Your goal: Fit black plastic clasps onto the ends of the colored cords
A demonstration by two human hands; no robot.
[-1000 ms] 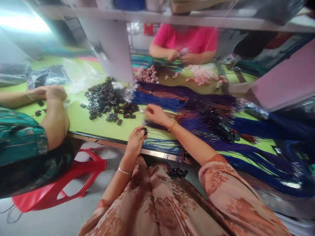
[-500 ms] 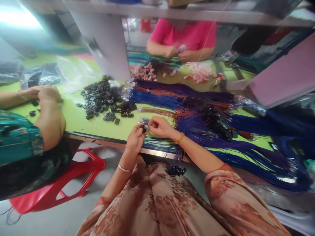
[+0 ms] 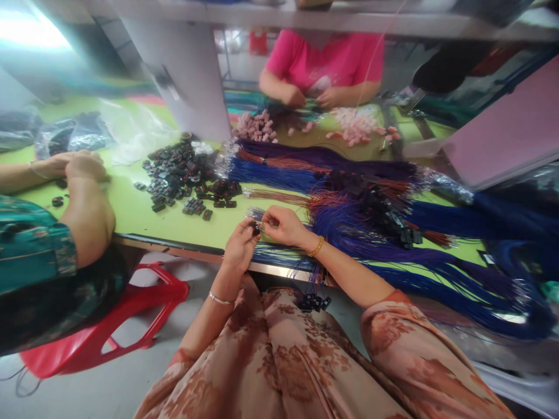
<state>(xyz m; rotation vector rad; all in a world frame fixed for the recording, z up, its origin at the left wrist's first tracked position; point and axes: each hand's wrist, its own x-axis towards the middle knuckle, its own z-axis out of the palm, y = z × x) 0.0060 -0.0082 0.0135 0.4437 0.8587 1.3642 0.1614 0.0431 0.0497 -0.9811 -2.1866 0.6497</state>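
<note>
Near the table's front edge, my left hand (image 3: 240,244) grips a small black connector housing (image 3: 254,227) between thumb and fingers. My right hand (image 3: 283,226) is closed in a pinch just to the right of the housing, on a thin wire (image 3: 261,226) whose end meets it. How deep the wire sits in the housing is too small to tell. Blue wires (image 3: 275,254) run below my hands along the table edge. A bundle of brown wires (image 3: 279,196) lies just beyond my right hand.
Loose black connector housings (image 3: 179,169) are heaped left of centre. Blue and purple wire bundles (image 3: 349,224) spread to the right. Finished-looking black connectors (image 3: 314,302) hang over the edge by my lap. Co-workers sit at the left and opposite, near pink connectors (image 3: 356,125). A red stool (image 3: 161,291) stands at left.
My right hand has come down from the wire ends to the housing in my left hand, bringing a wire to it. Over the last half second both hands have barely moved.
</note>
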